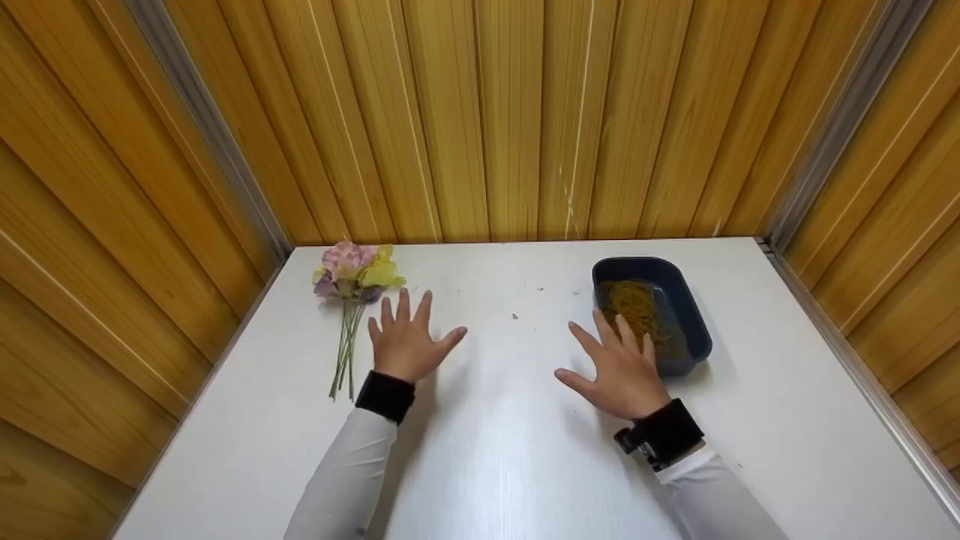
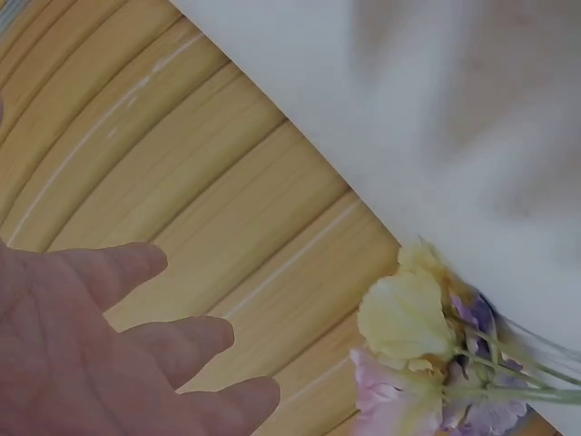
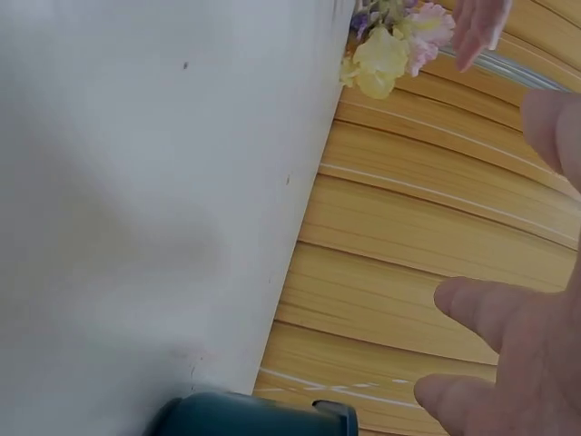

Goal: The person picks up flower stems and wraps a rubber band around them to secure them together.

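Both hands are spread wide with nothing in them: left hand [image 1: 409, 349] fingers splayed just beside the flower stems, right hand [image 1: 619, 375] the same, its fingertips overlapping the tub from the head cam. The right wrist cam shows that palm and fingers apart from the tub rim, so no grip there. Flower bunch [image 1: 346, 285] lies near the tabletop's [image 1: 487, 420] far left corner, blooms toward the far edge, stems toward the near one. Dark blue tub [image 1: 681, 367] sits toward the far right corner. Only the head cam sees inside it: a tangle of brownish strands [image 1: 634, 304]. Left wrist cam gets the blooms close up, yellow, pink and purple, but no tub.
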The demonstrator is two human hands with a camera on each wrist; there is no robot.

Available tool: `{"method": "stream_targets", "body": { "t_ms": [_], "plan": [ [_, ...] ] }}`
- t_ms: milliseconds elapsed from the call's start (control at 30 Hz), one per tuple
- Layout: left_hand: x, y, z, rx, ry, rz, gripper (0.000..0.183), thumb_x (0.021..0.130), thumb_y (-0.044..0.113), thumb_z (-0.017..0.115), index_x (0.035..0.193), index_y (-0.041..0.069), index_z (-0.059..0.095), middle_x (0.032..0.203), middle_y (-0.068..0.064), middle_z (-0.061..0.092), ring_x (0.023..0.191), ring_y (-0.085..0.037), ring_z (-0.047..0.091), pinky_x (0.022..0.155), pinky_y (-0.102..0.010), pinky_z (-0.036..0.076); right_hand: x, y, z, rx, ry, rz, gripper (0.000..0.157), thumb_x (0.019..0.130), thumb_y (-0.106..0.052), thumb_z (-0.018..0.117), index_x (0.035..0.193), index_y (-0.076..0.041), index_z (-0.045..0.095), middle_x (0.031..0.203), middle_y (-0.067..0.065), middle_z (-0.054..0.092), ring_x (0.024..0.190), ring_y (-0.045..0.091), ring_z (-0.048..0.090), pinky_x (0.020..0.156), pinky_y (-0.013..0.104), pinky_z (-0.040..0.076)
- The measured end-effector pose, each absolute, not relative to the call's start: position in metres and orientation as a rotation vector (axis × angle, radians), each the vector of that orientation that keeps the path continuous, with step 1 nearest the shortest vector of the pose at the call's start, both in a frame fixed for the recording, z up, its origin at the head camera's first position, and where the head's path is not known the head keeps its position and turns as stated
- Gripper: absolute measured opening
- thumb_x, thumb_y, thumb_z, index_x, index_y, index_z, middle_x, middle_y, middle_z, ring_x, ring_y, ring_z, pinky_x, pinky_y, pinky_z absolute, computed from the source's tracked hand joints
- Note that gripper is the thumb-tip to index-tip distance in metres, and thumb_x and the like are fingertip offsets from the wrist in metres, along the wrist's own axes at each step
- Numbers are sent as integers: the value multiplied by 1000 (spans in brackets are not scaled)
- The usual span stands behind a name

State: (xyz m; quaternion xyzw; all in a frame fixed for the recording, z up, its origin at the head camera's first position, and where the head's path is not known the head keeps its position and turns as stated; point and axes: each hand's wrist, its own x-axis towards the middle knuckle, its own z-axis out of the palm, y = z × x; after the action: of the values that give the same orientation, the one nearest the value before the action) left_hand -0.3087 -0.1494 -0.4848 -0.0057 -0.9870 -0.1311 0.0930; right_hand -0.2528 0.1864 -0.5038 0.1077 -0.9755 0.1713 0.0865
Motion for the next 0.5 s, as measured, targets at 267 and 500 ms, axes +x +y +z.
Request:
{"method": "stream_targets", "body": {
  "t_ms": [267, 500],
  "plan": [
    [-335, -205, -483, 193, -2976, -432, 106, 75, 88, 41, 153, 17, 26, 160, -23, 18, 148, -49, 11, 113, -74, 8, -254, 175, -491, 535, -2914, 506, 77, 84, -78, 46, 149, -40, 31, 163, 2, 19, 150, 39, 17, 112, 72, 13],
    [-350, -242, -488, 381, -3059, -493, 107, 79, 82, 47, 153, 9, 22, 158, -27, 20, 146, -49, 12, 112, -74, 10, -261, 167, -474, 820, -2977, 423, 73, 87, -75, 45, 150, -42, 28, 163, 1, 19, 150, 36, 18, 115, 68, 16]
  ]
}}
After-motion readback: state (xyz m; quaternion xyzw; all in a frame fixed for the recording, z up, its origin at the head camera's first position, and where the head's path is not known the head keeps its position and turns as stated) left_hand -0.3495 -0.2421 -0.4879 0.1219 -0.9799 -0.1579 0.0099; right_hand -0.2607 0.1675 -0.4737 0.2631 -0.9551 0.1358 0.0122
